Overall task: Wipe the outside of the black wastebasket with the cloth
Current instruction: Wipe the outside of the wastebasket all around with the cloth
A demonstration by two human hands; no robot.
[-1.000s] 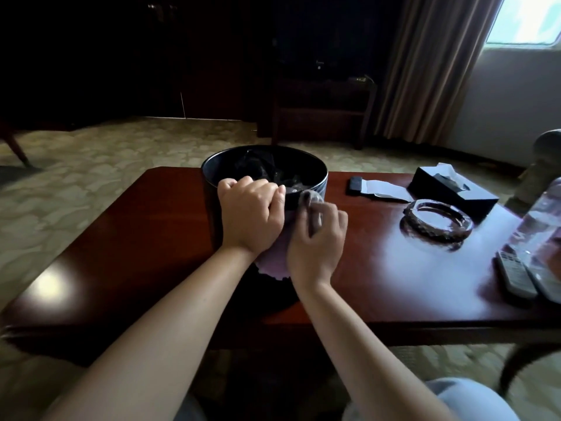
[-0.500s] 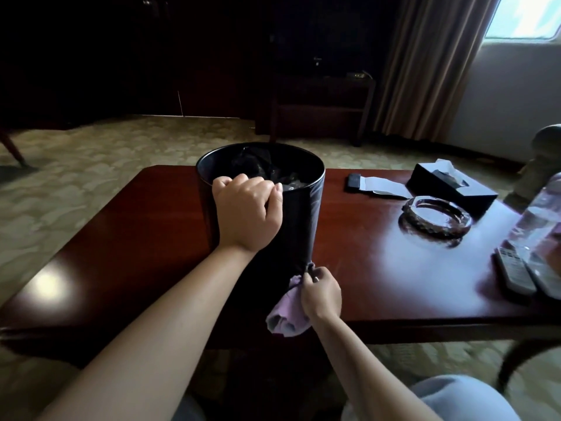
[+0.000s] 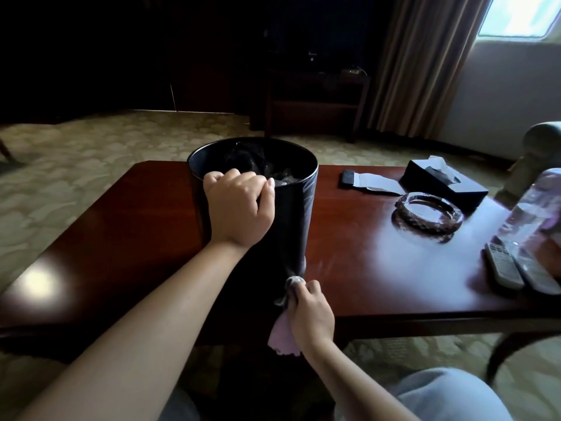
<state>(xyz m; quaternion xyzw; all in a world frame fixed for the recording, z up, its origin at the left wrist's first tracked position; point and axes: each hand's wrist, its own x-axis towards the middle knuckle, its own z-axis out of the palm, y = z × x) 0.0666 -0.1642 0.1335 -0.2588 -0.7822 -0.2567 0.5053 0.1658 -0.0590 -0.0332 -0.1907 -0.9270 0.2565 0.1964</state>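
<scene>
The black wastebasket (image 3: 296, 208) stands on a glossy dark-red wooden table (image 3: 127, 238) over patterned carpet (image 3: 76, 141). The left hand (image 3: 239, 208) grips its near rim; the right hand (image 3: 309, 317) holds the pink cloth (image 3: 282, 335) low against its side.

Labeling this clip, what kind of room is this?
Probably a hotel room or lounge: patterned carpet, heavy curtains, and a coffee table with tissue box and glass ashtray.

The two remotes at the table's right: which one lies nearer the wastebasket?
The left remote; the other remote lies beside it, farther from the wastebasket.
</scene>
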